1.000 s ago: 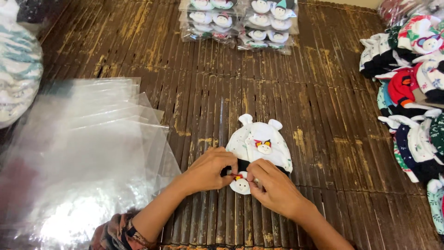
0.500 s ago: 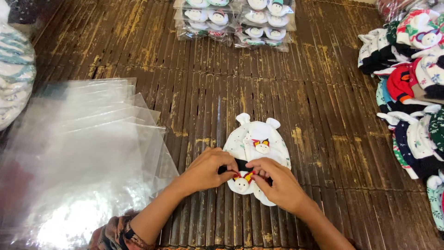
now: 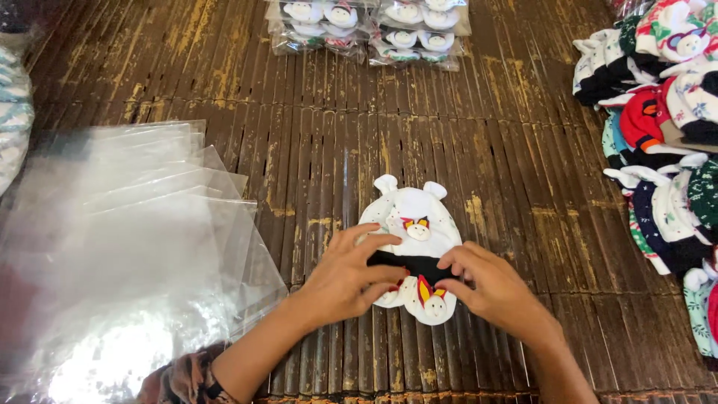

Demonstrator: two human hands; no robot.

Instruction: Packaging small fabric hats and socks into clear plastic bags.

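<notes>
Stack of clear plastic bags [image 3: 127, 247] lies well to the left of the left hand, sheets fanned and overlapping on the slatted bamboo floor [image 3: 314, 127].

Left hand [image 3: 345, 278]: forearm enters from lower left, patterned sleeve at the wrist. Palm down, fingers spread and lightly curled, fingertips pressing the left edge of the white baby hats [image 3: 416, 254].

Hats: small, white, soft knit, each with two rounded ears on top and a little animal face with red and yellow trim. Two seen, laid crown-away from one another, with a dark band across the middle where they meet. Long axis runs away from the person, toward the top of the frame; upper hat's ears point away, lower hat's crown points toward the person. They lie flat on the floor, between and under both hands.

Right hand [image 3: 493, 293]: forearm comes from lower right, palm down, fingers bent, tips pinching the dark band at the hats' right side.

Beyond the hands: bagged hat packs [image 3: 374, 26]. Far right of the right hand: pile of coloured hats [image 3: 666, 135].
</notes>
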